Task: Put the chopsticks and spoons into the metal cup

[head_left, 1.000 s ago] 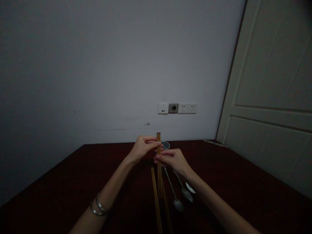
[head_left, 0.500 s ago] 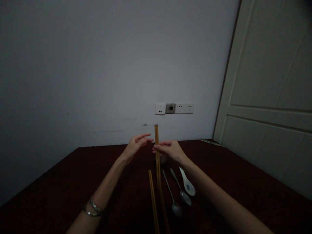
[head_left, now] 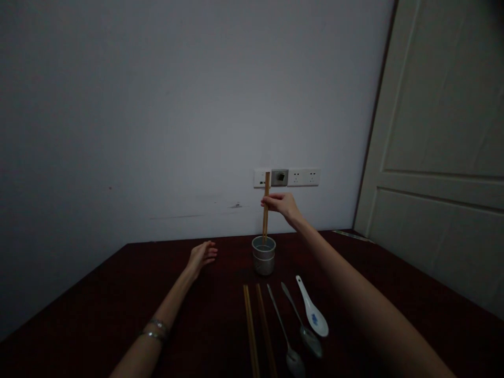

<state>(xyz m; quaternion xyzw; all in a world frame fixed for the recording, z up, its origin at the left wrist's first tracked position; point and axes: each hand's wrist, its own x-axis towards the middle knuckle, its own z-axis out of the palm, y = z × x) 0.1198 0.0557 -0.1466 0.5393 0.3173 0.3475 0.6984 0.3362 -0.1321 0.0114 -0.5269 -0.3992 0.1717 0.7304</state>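
Pinched upright in my right hand (head_left: 281, 203) is a pair of wooden chopsticks (head_left: 265, 218). Their lower ends reach the mouth of a grey metal cup (head_left: 263, 257) that stands toward the back of the table. Left of the cup, my left hand (head_left: 202, 257) hovers over or rests on the table, holding nothing, its fingers loosely bent and apart. Nearer to me lie light chopsticks (head_left: 251, 331), darker chopsticks (head_left: 266, 331), a long-handled metal spoon (head_left: 280, 317), a second metal spoon (head_left: 302, 320) and a white ceramic spoon (head_left: 313, 310) with a blue mark.
The dark red table (head_left: 177, 315) meets a pale wall (head_left: 157, 131) at its back edge. Wall sockets (head_left: 303, 177) and a grey switch plate (head_left: 279, 177) sit above it. A panelled door (head_left: 444, 157) stands at the right.
My right hand has lifted the chopsticks up and away from me, over the cup. My left hand has drawn off to the left and down, uncovering the cup.
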